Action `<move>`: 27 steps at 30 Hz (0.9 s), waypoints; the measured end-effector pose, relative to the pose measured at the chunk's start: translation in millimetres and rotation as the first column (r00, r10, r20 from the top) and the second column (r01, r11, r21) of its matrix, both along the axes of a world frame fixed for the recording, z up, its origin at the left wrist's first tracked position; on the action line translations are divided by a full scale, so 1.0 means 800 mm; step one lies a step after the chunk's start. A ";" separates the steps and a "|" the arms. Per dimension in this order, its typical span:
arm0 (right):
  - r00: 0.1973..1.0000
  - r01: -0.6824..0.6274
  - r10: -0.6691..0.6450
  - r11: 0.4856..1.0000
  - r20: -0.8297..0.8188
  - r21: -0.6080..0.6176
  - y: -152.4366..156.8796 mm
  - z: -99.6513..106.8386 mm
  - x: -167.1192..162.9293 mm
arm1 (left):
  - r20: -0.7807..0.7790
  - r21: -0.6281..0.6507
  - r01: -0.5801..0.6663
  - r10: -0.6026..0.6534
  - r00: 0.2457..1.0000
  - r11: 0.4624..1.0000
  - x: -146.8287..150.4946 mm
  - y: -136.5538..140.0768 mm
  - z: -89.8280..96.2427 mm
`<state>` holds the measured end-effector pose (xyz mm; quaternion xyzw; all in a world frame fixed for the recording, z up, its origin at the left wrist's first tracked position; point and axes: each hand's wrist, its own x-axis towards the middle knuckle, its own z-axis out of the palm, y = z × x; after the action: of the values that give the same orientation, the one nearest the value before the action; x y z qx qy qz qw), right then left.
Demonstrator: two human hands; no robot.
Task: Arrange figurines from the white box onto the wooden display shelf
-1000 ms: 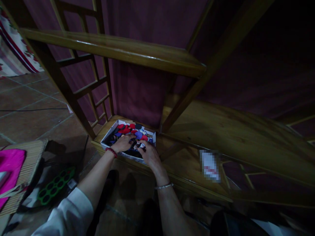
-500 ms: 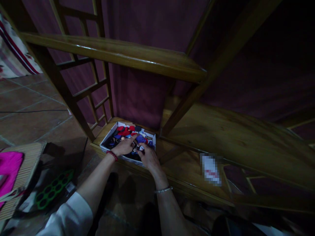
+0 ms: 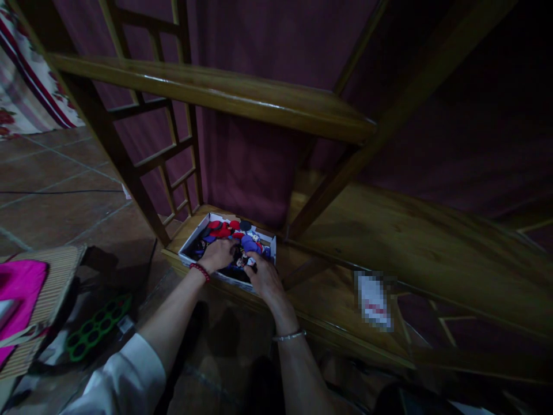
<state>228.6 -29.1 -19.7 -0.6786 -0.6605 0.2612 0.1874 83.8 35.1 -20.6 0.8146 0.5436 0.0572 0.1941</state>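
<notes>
A shallow white cardboard box (image 3: 272,246) holds a jumble of small red, blue, black and white pieces, some bearing cartoon-like faces; their exact kind is unclear. Inside it, my left hand (image 3: 218,255) reaches down among the dark pieces with its fingers curled, and whatever they grip is hidden. My right hand (image 3: 265,278) is over the box's front right part, thumb and fingers closed on a small black-and-white piece (image 3: 251,262). Red pieces (image 3: 222,229) lie behind my left hand. A blue round piece (image 3: 249,243) lies just beyond the fingers of both hands.
The box stands on a wooden bench seat (image 3: 319,294) below a wooden armrest (image 3: 216,92) and beside lattice work. A blurred white packet (image 3: 374,301) lies to the right. At left are a bamboo mat (image 3: 64,271) with pink cloth (image 3: 26,282) and a green holed tray (image 3: 99,327).
My left hand's fingers have curled down into the pieces; its index finger was stretched forward before. My right hand stays nearly in place. The whole view has shifted slightly.
</notes>
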 end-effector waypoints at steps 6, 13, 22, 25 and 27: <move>1.000 0.000 0.001 1.000 0.014 -0.016 -0.002 0.004 -0.001 | -0.111 0.089 -0.301 0.310 0.944 0.949 -0.034 0.013 -0.002; 1.000 0.002 -0.001 1.000 0.018 -0.023 0.000 0.005 -0.003 | -0.125 0.105 -0.355 0.366 0.922 0.929 -0.037 0.014 -0.004; 1.000 -0.013 0.013 1.000 0.009 -0.015 0.000 0.002 0.000 | -0.162 0.068 -0.356 0.362 0.918 0.932 -0.037 0.024 -0.011; 1.000 -0.012 0.013 1.000 0.004 -0.016 0.000 0.002 0.000 | -0.163 0.065 -0.356 0.362 0.918 0.932 -0.037 0.025 -0.011; 1.000 -0.007 0.007 1.000 0.005 -0.021 -0.001 0.002 0.000 | -0.155 0.089 -0.358 0.368 0.917 0.929 -0.035 0.022 -0.007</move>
<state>228.9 -29.5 -18.5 -0.6788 -0.6607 0.2668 0.1776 56.1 52.9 -26.5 0.7068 0.6978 0.0388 0.1091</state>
